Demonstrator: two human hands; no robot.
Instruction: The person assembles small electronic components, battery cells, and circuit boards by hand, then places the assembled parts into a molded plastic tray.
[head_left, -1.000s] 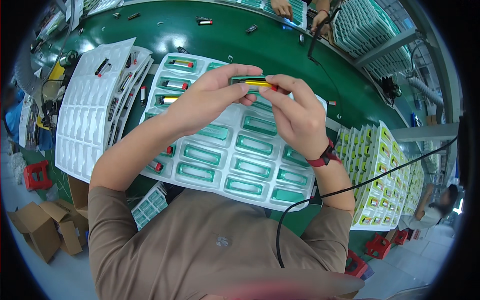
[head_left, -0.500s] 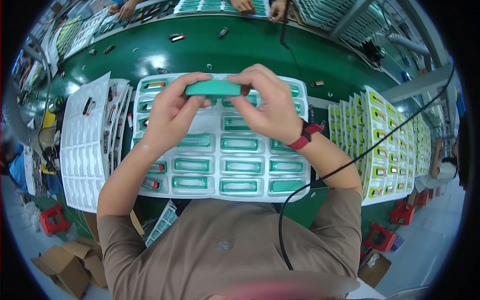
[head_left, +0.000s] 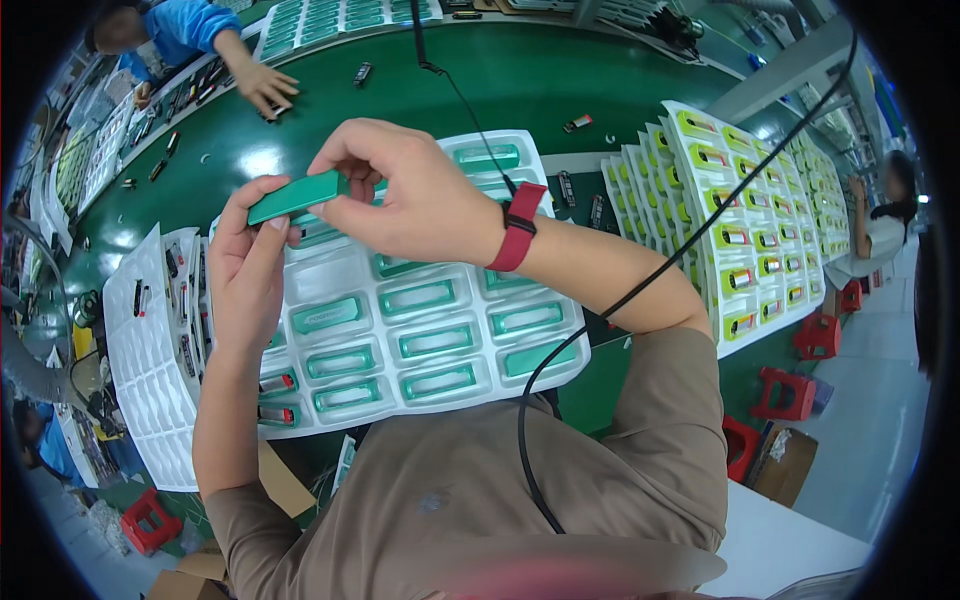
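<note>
Both hands hold a slim green rectangular case point(head_left: 297, 197) above a white moulded tray point(head_left: 310, 278). My left hand point(head_left: 245, 262) pinches its left end between thumb and fingers. At its right end, my right hand point(head_left: 395, 190) grips with the thumb below and bent fingers above. The case is tilted, its right end higher in the picture. Green frame-like shells point(head_left: 437, 341) sit in many of the tray's pockets. A solid green piece point(head_left: 540, 357) lies in the near right pocket. Small red-and-black parts point(head_left: 277, 415) rest in pockets along the left side.
Stacked white trays point(head_left: 150, 340) stand at left, yellow-filled trays point(head_left: 735, 235) at right. A black cable point(head_left: 640, 285) crosses over my right forearm. Beyond, a co-worker's hand point(head_left: 265, 88) reaches over the green work surface point(head_left: 340, 110), where loose small parts point(head_left: 362, 73) lie.
The view has turned, so the tray appears tilted. My hands and the case have shifted left in the picture, and the case now slants. A blue-sleeved co-worker's arm shows at upper left.
</note>
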